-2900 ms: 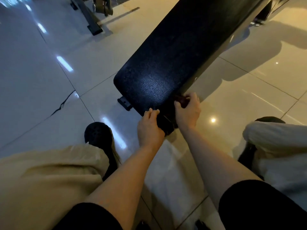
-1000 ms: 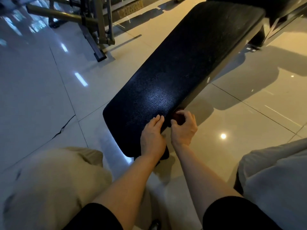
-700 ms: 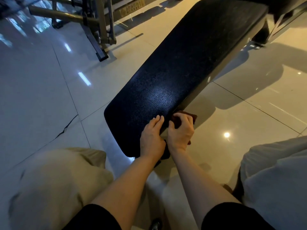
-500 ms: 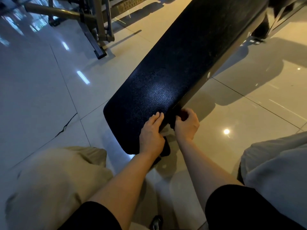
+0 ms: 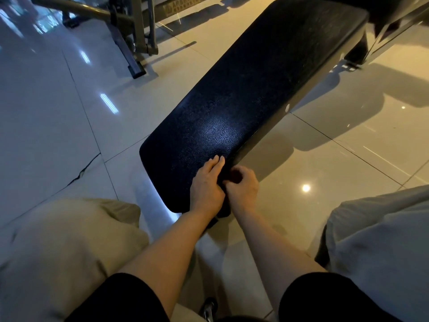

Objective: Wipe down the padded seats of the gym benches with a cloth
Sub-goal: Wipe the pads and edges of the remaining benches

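Observation:
A long black padded bench seat (image 5: 243, 94) runs from the middle of the view up to the top right. My left hand (image 5: 206, 182) lies flat on its near right corner with straight fingers. My right hand (image 5: 242, 184) is beside it at the seat's right side edge, fingers curled round a small dark reddish cloth (image 5: 234, 175), which is mostly hidden inside the grip. The two hands touch each other.
Glossy floor tiles (image 5: 69, 126) surround the bench, with a crack at the left. A metal machine frame (image 5: 137, 43) stands at the upper left. The bench's dark support (image 5: 362, 49) is at the top right. My knees in light trousers fill the lower corners.
The view has shifted a little. My right hand has slid back along the seat's side edge toward my left hand, and the cloth shows less than before. My left hand stays on the corner.

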A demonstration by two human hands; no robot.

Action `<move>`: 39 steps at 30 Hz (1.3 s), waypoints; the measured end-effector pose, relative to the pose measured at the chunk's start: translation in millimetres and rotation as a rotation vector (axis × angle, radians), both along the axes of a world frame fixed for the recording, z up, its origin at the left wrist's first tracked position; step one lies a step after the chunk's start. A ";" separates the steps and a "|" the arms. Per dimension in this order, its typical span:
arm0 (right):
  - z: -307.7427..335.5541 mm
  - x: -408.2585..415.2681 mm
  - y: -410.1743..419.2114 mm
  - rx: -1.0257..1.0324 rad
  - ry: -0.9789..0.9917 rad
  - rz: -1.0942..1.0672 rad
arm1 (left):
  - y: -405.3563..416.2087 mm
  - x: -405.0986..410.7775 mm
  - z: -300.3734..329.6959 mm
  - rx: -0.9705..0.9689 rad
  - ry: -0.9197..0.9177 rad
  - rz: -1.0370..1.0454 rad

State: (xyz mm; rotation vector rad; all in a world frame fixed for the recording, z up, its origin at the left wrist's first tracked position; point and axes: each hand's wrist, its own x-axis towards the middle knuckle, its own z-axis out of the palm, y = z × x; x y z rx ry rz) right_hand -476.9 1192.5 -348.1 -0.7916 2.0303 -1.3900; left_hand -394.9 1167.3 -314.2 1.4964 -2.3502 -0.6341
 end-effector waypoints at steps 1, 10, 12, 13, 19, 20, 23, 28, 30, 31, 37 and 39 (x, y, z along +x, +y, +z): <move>-4.7 5.2 4.6 0.037 -0.031 0.035 | -0.1 -0.2 0.6 0.003 0.002 0.004; 45.4 -30.5 -15.8 -0.253 -0.060 -0.293 | -0.3 5.3 1.0 0.031 0.027 -0.009; 31.1 -21.0 -9.0 -0.194 -0.057 -0.176 | -1.7 4.9 2.4 0.047 0.025 -0.019; 22.4 -16.7 -6.5 -0.141 -0.080 -0.114 | -2.3 4.4 3.0 0.048 0.019 -0.022; 25.9 -43.7 -16.7 -0.185 -0.087 -0.306 | -0.2 2.2 3.8 0.051 0.015 -0.011; 32.0 -52.7 -20.2 -0.229 -0.090 -0.374 | -0.2 2.1 3.5 0.044 0.010 -0.010; 41.3 -60.4 -27.2 -0.287 -0.075 -0.380 | 0.0 3.5 1.9 0.035 0.004 -0.011; 0.3 -4.4 -2.3 -0.096 -0.122 -0.029 | -2.7 5.1 3.8 0.046 0.026 -0.033; -19.5 16.6 7.6 0.027 -0.180 0.145 | -3.5 5.0 5.0 0.041 0.047 -0.021; -20.4 19.5 9.1 0.050 -0.181 0.152 | -3.9 5.5 5.4 0.045 0.068 -0.013; 23.1 -44.5 -22.9 -0.186 -0.245 -0.375 | 1.8 8.7 11.5 0.032 0.180 0.070; 38.1 -47.1 -28.5 -0.181 -0.290 -0.369 | 3.8 6.7 14.5 0.037 0.167 0.042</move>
